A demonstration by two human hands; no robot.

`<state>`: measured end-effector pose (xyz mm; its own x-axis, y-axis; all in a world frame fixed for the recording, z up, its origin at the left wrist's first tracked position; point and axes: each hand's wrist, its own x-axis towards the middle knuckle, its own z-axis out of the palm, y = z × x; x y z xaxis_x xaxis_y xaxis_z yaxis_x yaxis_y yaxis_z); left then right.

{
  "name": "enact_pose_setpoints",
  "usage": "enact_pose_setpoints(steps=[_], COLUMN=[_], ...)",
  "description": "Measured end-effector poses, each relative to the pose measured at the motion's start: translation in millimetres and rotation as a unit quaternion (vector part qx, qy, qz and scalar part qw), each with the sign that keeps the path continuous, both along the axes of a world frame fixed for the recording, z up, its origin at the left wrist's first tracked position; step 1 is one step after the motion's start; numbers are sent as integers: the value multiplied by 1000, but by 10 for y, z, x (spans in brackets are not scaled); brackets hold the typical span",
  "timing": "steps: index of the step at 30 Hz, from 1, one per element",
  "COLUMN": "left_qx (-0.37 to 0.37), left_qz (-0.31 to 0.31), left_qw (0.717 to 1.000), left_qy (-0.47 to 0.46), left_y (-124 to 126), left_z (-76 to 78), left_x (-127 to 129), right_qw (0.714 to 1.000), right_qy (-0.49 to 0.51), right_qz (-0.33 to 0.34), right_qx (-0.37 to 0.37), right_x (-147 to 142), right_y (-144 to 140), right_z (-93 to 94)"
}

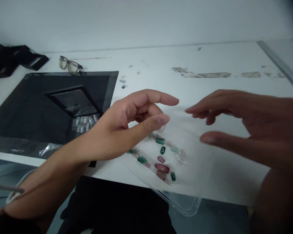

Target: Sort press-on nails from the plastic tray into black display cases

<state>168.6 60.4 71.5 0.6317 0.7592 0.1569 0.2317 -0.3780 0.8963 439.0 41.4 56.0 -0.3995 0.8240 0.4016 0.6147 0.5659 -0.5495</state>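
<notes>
My left hand (141, 118) hovers over a clear plastic tray (197, 195), its index finger and thumb apart with nothing visible between them. My right hand (236, 122), slightly blurred, is raised to the right of it with fingers and thumb spread. Loose press-on nails lie in the tray below my left hand, among them a dark pink nail (161, 168), a green nail (160, 141) and several paler, see-through ones. Part of the tray and some nails are hidden behind my left hand. The tray's near corner juts over the table edge.
A black box with a raised clear lid (74, 100) holds several pale nails (85, 120) on a black plastic sheet (34, 97). Glasses (70, 66) and black boxes (14, 58) stand behind. Several loose nails (123, 86) and a torn tape strip (210, 74) lie on the white table.
</notes>
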Motion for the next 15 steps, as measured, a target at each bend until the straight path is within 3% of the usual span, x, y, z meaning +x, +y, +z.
enact_pose_setpoints(steps=[2, 7, 11, 15], left_qx=[17, 6, -37, -35], left_qz=[11, 37, 35, -2], left_qw=[1000, 999, 995, 986], left_qy=[10, -7, -81, -162], left_y=[-4, -31, -24, 5], left_z=[-11, 8, 28, 0], left_x=[3, 10, 5, -24], right_qw=[999, 998, 999, 996], right_qy=[-29, -28, -45, -72], right_qz=[33, 11, 0, -44], right_qx=[-16, -52, -22, -14], right_x=[-18, -28, 30, 62], right_y=[4, 22, 27, 21], right_z=[-26, -108, -123, -109])
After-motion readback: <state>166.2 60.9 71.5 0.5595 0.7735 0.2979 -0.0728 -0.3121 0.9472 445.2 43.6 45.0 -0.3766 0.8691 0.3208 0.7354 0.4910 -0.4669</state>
